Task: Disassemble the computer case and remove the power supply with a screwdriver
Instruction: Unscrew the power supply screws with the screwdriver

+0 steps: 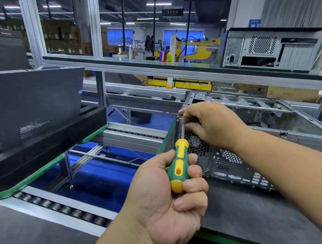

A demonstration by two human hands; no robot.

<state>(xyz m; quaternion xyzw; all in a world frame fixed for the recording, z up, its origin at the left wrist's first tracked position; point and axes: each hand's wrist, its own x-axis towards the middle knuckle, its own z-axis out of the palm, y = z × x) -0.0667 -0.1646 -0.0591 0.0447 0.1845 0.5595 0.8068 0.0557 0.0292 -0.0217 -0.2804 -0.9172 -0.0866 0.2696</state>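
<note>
Head view, grey side panel [36, 103] propped left, second case [270, 49] shelved above

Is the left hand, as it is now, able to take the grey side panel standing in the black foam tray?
Probably not yet: the left hand grips the screwdriver. Nothing blocks the way to the grey side panel.
</note>
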